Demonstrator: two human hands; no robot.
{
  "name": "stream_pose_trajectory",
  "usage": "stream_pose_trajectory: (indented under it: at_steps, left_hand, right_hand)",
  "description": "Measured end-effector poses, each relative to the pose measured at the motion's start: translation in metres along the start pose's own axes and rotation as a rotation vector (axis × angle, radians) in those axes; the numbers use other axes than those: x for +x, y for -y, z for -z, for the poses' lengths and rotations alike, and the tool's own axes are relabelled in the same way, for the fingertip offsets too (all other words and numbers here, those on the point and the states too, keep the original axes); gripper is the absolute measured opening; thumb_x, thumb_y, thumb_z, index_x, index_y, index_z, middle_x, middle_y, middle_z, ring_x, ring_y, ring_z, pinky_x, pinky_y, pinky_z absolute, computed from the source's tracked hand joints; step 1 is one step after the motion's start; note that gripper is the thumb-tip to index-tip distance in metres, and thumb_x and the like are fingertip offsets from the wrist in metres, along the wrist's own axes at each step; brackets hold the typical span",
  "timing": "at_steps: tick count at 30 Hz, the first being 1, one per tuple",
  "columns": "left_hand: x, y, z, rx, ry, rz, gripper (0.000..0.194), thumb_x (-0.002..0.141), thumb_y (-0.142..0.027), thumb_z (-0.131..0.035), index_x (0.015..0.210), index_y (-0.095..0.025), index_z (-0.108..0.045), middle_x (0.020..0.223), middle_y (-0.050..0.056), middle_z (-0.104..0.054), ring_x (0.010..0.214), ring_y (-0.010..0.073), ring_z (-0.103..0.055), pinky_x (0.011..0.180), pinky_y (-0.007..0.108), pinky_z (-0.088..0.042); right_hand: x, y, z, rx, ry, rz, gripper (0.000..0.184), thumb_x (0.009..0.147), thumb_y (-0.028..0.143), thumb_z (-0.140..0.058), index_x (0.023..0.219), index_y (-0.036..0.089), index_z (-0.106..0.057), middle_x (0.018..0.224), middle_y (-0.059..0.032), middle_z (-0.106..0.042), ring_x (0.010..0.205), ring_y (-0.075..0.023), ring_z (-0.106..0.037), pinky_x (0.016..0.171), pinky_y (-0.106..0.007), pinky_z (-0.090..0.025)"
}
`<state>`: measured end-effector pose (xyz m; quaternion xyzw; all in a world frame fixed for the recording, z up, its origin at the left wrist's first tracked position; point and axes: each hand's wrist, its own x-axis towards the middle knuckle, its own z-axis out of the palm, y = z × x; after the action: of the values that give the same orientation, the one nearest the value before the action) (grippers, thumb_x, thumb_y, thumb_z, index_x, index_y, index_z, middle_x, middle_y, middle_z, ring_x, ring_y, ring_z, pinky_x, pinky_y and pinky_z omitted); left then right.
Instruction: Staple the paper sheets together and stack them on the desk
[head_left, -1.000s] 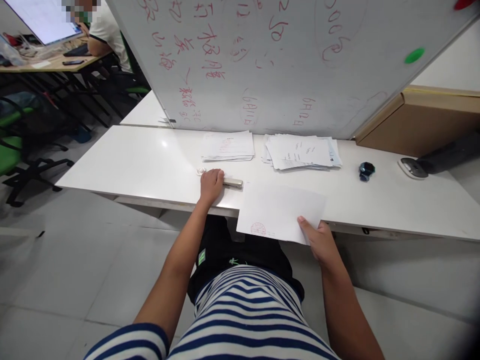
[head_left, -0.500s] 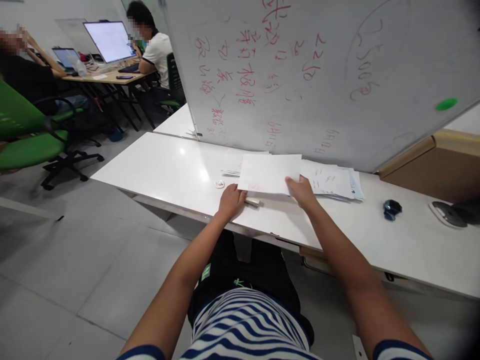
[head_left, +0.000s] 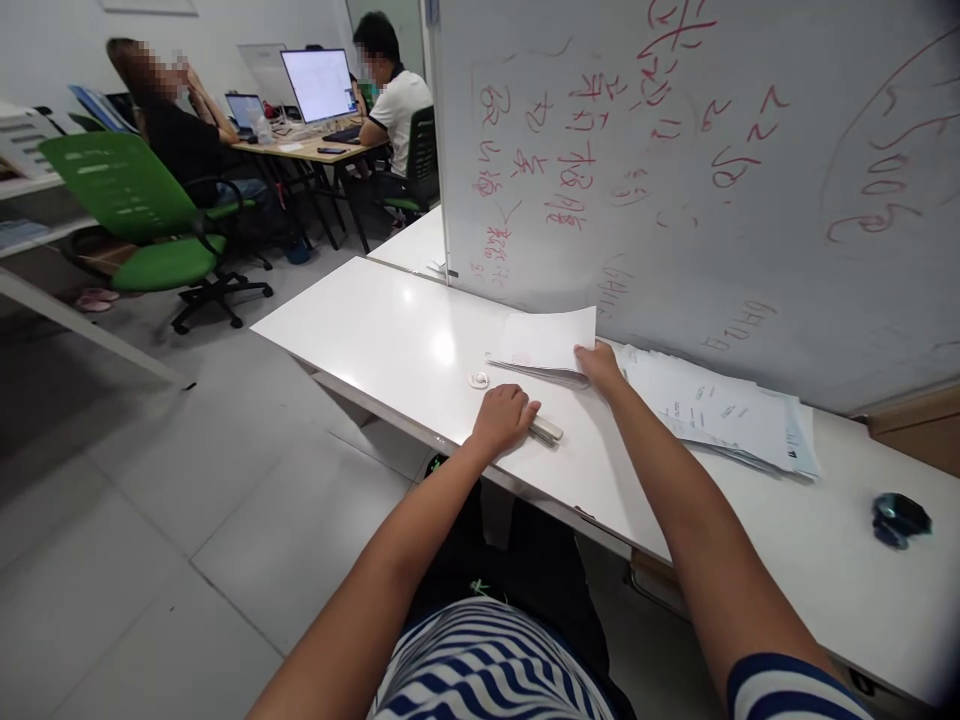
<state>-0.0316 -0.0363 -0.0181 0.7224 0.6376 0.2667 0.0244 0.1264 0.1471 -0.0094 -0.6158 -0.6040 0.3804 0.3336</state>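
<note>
Small white item sits just beyond left hand. That hand is curled round a stapler-like tool, 1 end poking out to its right. Past it, a white sheet lies over paper stack 1, right edge pinched by right hand. Paper stack 2 is right of that hand; dark object farther right.
</note>
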Motion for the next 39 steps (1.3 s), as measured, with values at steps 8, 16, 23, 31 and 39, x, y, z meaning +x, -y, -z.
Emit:
stream_pose_trajectory:
  at_steps: [8, 16, 23, 31, 39]
  left_hand:
    - [0.001, 0.000, 0.000, -0.008, 0.010, 0.017, 0.034, 0.096, -0.040, -0.033, 0.094, -0.021, -0.061, 0.101, 0.007, -0.060, 0.100, 0.0212, -0.054, 0.089, 0.039, -0.040]
    - [0.000, 0.001, -0.002, -0.020, -0.005, 0.020, 0.035, 0.096, -0.040, -0.033, 0.092, -0.021, -0.062, 0.100, 0.007, -0.060, 0.098, 0.0205, -0.054, 0.088, 0.038, -0.040]
    - [0.000, 0.001, 0.000, -0.006, -0.022, 0.002, 0.034, 0.096, -0.040, -0.034, 0.089, -0.020, -0.061, 0.096, 0.007, -0.060, 0.095, 0.0204, -0.055, 0.085, 0.037, -0.042]
    - [-0.001, 0.001, 0.000, -0.002, -0.040, 0.004, 0.032, 0.095, -0.039, -0.036, 0.088, -0.021, -0.061, 0.095, 0.007, -0.061, 0.096, 0.0206, -0.056, 0.086, 0.039, -0.043]
    - [0.000, 0.002, 0.001, -0.015, -0.023, 0.015, 0.033, 0.096, -0.039, -0.035, 0.088, -0.020, -0.061, 0.094, 0.006, -0.061, 0.094, 0.0204, -0.056, 0.084, 0.038, -0.043]
  right_hand:
    - [0.007, 0.005, -0.003, -0.073, 0.019, -0.015, 0.028, 0.070, 0.023, -0.058, 0.094, 0.012, -0.068, 0.086, -0.0122, -0.069, 0.080, -0.0237, -0.063, 0.075, -0.033, -0.051]
    - [0.003, 0.015, 0.005, 0.005, 0.000, -0.027, 0.033, 0.072, 0.029, -0.060, 0.100, 0.012, -0.067, 0.101, -0.0132, -0.069, 0.088, -0.0239, -0.064, 0.083, -0.035, -0.049]
    - [0.004, 0.015, 0.008, 0.084, -0.028, -0.033, 0.034, 0.074, 0.031, -0.060, 0.101, 0.011, -0.065, 0.097, -0.0125, -0.070, 0.084, -0.0213, -0.065, 0.078, -0.033, -0.052]
    - [0.008, 0.008, -0.002, -0.022, -0.017, -0.010, 0.031, 0.072, 0.031, -0.060, 0.096, 0.012, -0.065, 0.096, -0.0136, -0.069, 0.089, -0.0248, -0.064, 0.081, -0.036, -0.050]
    - [-0.008, 0.013, -0.004, -0.249, -0.212, 0.107, 0.084, 0.074, 0.038, -0.060, 0.144, 0.012, -0.021, 0.140, -0.0222, -0.040, 0.124, -0.0345, -0.044, 0.100, -0.048, -0.036]
